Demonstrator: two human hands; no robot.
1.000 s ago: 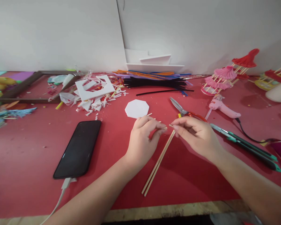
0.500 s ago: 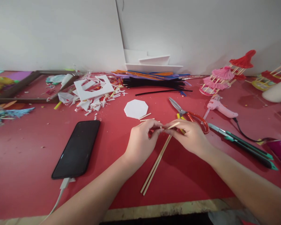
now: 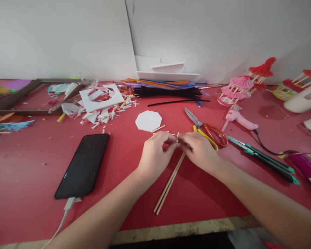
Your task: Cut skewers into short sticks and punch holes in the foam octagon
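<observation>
My left hand (image 3: 155, 155) pinches a short wooden stick between thumb and fingertips; only its pale end shows. Against it, my right hand (image 3: 200, 150) has its fingers closed on another short wooden stick (image 3: 178, 135), whose tip pokes up between the hands. The fingertips of both hands meet, hiding most of the two pieces. Below them, two long wooden sticks (image 3: 168, 188) lie side by side on the red tabletop (image 3: 199, 200). Just beyond the left hand are a white foam octagon (image 3: 148, 120) and a loose short stick (image 3: 158, 128).
Scissors (image 3: 194, 117) with red handles, a cutter knife (image 3: 264, 160) and a pink glue gun (image 3: 242, 119) lie to the right. A black phone (image 3: 83, 166) is at left. Behind are foam scraps (image 3: 102, 98), black pipe cleaners (image 3: 168, 92) and a pink pleated model (image 3: 239, 86).
My right hand has moved left until its fingertips meet my left hand's. The short stick in it has turned from slanting to nearly upright. The view has shifted slightly.
</observation>
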